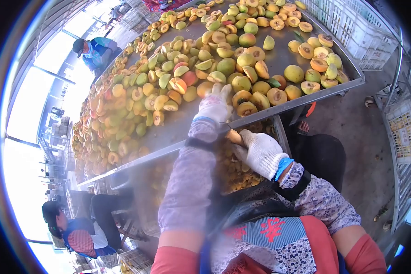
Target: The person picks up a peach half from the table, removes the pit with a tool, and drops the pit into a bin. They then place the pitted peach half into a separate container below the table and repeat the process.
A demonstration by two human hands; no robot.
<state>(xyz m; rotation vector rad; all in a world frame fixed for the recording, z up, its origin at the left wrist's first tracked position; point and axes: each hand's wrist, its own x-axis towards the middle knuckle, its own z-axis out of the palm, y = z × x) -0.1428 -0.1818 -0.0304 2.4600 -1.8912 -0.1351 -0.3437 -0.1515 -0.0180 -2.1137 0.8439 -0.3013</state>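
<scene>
Apron (271,232); hands (263,153), right one holding tan object (234,137) tilted up-left.

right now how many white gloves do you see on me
2: one on the left hand, up by the fruit; one on the right hand, on the near side of the table's edge.
</scene>
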